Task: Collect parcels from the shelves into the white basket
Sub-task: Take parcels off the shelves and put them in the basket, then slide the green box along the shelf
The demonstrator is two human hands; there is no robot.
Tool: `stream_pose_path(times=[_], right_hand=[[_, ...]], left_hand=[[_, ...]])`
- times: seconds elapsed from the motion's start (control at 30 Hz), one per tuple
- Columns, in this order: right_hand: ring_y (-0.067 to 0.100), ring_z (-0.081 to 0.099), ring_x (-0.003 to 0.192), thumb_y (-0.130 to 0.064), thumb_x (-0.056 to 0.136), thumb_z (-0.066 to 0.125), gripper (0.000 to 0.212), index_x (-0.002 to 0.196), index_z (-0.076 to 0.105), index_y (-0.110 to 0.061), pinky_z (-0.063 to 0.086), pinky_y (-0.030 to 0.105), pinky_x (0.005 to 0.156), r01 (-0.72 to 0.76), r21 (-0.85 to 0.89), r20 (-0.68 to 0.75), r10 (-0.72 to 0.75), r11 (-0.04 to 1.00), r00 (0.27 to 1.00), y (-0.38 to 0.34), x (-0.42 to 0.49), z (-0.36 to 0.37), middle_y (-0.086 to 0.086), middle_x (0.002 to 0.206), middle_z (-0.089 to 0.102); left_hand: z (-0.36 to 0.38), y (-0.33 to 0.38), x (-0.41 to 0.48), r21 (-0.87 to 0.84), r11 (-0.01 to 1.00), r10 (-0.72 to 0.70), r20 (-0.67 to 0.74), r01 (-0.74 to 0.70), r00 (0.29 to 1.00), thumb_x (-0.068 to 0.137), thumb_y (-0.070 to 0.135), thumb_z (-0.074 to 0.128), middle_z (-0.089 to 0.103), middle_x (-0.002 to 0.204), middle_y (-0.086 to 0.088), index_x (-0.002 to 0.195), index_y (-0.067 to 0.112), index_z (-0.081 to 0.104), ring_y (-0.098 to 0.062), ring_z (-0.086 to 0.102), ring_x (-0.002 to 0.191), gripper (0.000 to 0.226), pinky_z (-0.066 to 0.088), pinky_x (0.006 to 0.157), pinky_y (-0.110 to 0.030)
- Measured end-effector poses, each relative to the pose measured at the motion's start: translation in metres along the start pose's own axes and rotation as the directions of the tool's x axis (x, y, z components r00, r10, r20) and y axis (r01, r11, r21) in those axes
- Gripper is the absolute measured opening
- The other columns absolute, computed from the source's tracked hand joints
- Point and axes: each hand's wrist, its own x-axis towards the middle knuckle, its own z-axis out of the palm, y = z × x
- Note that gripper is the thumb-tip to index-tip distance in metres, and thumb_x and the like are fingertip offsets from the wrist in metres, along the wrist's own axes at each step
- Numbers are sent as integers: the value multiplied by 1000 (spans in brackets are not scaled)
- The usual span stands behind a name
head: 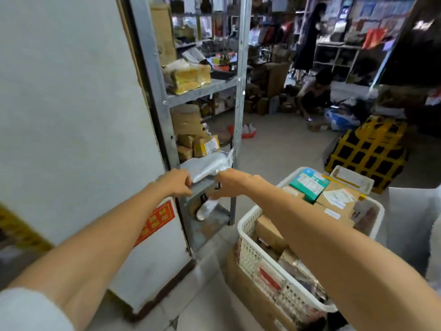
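Left hand [175, 183] and right hand [231, 183] grip the grey mailer bag [207, 166]; draw it out level, then toward the white basket [248, 254] at four o'clock.

The metal shelf [202, 91] carries a silver parcel [207, 167] and taped brown boxes [205, 145].

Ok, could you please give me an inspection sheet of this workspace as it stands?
Surface: metal shelf, tiers loaded with parcels.
Job's things: grey parcel lies on a lower tier; white basket stands to the right, nearly full of boxes.
Clutter: yellow crates stacked on the floor.
Grippers: left hand and right hand both appear to grip the grey parcel's near edge.
Cables: nothing seen.
Surroundings: crowded storeroom; a standing person and a crouching person farther back.
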Motion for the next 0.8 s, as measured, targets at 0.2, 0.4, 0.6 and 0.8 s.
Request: stream_pose_path(times=[0.2,0.4,0.6,0.8], right_hand=[[25,57,97,-48,85,68,53,119,55,-10,43,33,73,243,-52,19,-243,969,970,-62,32,-27,5,104,57],[30,53,115,-48,84,69,70,137,44,-11,47,45,96,486,-121,100,-477,866,874,-154,42,-37,9,131,51],[29,54,116,-43,89,64,59,133,49,-7,40,28,82,779,-204,209,-751,593,627,-268,3,-19,12,129,55],[30,55,116,-57,76,68,65,124,54,-15,48,38,90,918,-210,284,-877,337,387,-382,-74,43,9,124,54]], left_hand=[[-21,-71,-53,-88,951,-301,-67,295,951,78,34,71,62,112,-2,111,21,61,-20,60,96,37,52,86,-37],[-17,-127,-142,-196,812,-573,-90,549,815,79,36,72,62,111,-1,111,22,61,-21,59,100,37,51,86,-35],[-2,-152,-279,-311,603,-789,-97,734,607,77,39,73,64,101,4,92,29,65,-18,62,93,21,53,80,-32],[49,-133,-425,-390,276,-960,-70,878,271,78,32,73,60,93,1,100,24,64,-21,60,93,25,44,73,-26]])
